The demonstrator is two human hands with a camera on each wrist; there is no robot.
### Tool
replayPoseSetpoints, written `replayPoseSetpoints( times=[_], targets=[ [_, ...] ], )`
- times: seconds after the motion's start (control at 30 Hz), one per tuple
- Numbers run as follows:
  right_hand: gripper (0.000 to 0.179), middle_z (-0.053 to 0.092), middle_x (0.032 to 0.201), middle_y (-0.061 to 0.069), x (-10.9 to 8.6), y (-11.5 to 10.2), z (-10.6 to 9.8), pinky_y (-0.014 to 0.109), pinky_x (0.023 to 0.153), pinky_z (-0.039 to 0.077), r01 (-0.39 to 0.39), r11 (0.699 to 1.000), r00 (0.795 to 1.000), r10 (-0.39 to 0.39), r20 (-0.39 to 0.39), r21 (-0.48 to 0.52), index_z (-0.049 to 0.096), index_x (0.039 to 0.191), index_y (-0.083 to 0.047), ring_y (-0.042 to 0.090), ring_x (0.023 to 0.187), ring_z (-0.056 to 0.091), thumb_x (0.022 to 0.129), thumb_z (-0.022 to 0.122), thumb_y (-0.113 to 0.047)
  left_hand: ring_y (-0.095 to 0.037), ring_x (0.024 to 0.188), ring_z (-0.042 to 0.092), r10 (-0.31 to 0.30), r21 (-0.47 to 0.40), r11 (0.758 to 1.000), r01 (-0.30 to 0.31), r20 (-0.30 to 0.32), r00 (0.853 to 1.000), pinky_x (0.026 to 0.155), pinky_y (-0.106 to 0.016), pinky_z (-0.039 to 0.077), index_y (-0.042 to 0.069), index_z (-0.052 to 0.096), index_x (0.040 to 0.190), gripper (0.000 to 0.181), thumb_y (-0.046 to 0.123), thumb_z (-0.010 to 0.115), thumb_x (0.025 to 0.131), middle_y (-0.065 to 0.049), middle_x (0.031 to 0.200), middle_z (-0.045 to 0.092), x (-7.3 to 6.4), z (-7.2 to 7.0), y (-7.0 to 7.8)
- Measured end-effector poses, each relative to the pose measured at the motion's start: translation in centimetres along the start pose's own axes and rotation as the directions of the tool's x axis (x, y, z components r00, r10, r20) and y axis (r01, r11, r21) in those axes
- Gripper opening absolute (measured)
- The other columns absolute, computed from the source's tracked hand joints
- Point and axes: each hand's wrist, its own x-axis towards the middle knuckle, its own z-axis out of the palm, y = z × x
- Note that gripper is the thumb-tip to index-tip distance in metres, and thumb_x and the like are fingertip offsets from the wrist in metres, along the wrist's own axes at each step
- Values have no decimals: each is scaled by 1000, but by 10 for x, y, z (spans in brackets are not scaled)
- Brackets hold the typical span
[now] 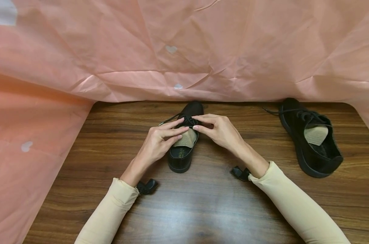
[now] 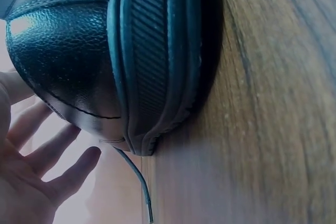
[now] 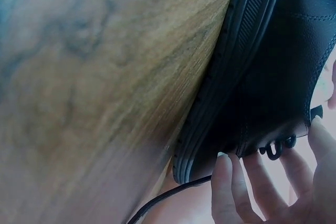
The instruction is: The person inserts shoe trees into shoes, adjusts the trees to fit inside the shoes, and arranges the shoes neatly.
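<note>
A black lace-up shoe stands on the table, toe pointing away, with a beige stuffing piece in its opening. Both hands meet over the lacing. My left hand reaches from the left, fingertips at the shoelace; in the left wrist view its fingers spread beside the shoe's upper. From the right, my right hand touches the lacing with thumb and fingertips. In the right wrist view its thumb lies at the upper's edge near small lace loops. I cannot tell whether it pinches the lace.
A matching black shoe stands at the right, laces loose, with another beige stuffing piece inside. A pink sheet with hearts hangs behind and along the sides of the wood-grain table. Small black wrist cameras sit under the sleeves.
</note>
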Motion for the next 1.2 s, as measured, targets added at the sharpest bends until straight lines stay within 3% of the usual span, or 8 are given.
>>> replayPoseSetpoints(
  times=[0.4,0.63,0.8,0.93,1.2],
  targets=[
    [42,65,132,0,0,0,1,40,102,46,-7,1000,1000,7,1,8,68,131,-26,17,125,57,93,67,-45,-17,125,57,-12,60,998,14,-31,999,102,-34,48,15,66,133,47,12,77,87,-1,136,61,3,2,-5],
    [42,65,131,-2,0,0,1,40,102,46,8,1000,1000,-8,-6,26,68,130,-27,16,125,57,93,67,-45,-16,131,51,-43,58,997,44,-16,999,102,-35,48,17,54,145,65,7,78,85,-2,146,52,8,2,-6],
    [41,65,132,0,0,-1,0,40,103,46,13,1000,1000,-13,-9,25,68,130,-27,17,126,56,93,68,-44,-24,113,65,-123,60,991,124,-10,992,90,-41,55,22,50,148,71,10,79,85,-4,144,54,9,1,-6],
    [41,65,132,1,0,-1,0,40,103,45,15,1000,1000,-15,-9,22,68,131,-27,17,126,56,93,68,-43,-24,99,71,-145,72,987,146,-17,989,89,-44,55,25,50,148,72,11,80,84,-8,139,59,11,3,-8],
    [45,64,132,0,-1,1,1,39,101,48,25,999,1000,-25,-11,35,67,132,-23,17,124,57,92,69,-43,-24,105,69,-166,102,981,167,-18,986,90,-43,55,22,56,143,65,10,81,84,-2,140,58,13,5,-9]
  ],
)
